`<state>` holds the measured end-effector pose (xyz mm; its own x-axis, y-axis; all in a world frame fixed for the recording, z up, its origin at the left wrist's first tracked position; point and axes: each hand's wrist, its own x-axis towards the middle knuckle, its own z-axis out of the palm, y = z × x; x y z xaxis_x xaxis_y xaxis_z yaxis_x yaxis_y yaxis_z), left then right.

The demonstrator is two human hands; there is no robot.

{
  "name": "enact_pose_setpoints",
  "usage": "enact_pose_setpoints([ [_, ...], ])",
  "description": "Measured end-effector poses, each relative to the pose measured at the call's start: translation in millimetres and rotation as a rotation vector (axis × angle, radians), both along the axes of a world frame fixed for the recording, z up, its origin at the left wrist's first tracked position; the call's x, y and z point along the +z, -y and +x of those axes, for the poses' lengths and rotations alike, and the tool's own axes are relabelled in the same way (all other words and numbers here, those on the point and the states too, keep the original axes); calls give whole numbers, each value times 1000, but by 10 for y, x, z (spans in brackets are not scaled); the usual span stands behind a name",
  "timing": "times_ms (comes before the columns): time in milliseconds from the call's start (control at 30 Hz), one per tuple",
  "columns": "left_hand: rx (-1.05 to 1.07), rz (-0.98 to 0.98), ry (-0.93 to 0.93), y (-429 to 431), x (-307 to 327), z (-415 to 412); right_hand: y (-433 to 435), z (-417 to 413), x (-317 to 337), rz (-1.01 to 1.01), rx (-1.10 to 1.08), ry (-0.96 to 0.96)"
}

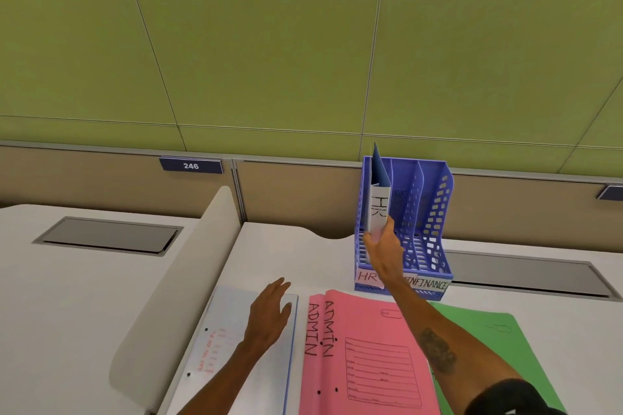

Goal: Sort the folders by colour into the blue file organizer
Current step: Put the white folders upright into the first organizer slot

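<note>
The blue file organizer (435, 212) is moulded plastic, its walls pierced with oblong holes and its floor slatted. It stands at the far edge of the white tabletop (286, 253), against the partition, with three upright compartments. In the leftmost one stands one blue folder (379, 205) of thin card, upright, with a white spine strip hand-lettered "HR". The right hand (384, 253) has its grip pinched on the lower end of that spine, thumb on one side and fingers on the other.

The left hand (269, 313) lies flat, its grip spread and relaxed, on one pale blue folder (229, 330) at the near edge; the folder's red print is too faint to read.

Just to its right lie two pink folders (371, 347), matt card, stacked and offset, each marked "ADMIN". One green folder (499, 333) shows beyond them, partly under the right forearm; whether more lie beneath it cannot be told.

Of the paper labels on the organizer's front, "HR" (367, 277) and "FINANCE" (431, 284) are readable, while the forearm hides most of the middle one. The near ends of all the flat folders are cut off by the frame.
</note>
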<state>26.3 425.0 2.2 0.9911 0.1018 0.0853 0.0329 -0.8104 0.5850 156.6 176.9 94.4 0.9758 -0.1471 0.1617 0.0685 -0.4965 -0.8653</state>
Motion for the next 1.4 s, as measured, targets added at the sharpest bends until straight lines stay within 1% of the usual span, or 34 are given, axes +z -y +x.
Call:
enact_pose_setpoints([
  [200, 14, 29, 3, -132, -74, -105, -21, 23, -195, -28, 9, -54],
  [400, 25, 33, 20, -214, -108, -191, -76, 37, -219, -40, 24, -57],
  [600, 29, 37, 17, -225, -110, -256, -88, -16, -288, -44, -30, -64],
  [767, 29, 32, 23, -205, -84, -278, -87, -161, -296, -17, -45, -93],
  [1033, 34, 19, 25, -147, -93, -395, -148, -516, -344, 28, -109, -72],
  [1167, 55, 3, 10, -165, -136, -498, -255, -720, -472, -12, -83, -55],
  [1333, 88, 15, -29, -280, -267, -682, -488, -936, -752, -19, 7, -129],
  [1400, 138, 4, -69, -357, -324, -769, -599, -1067, -829, -23, 63, -120],
])
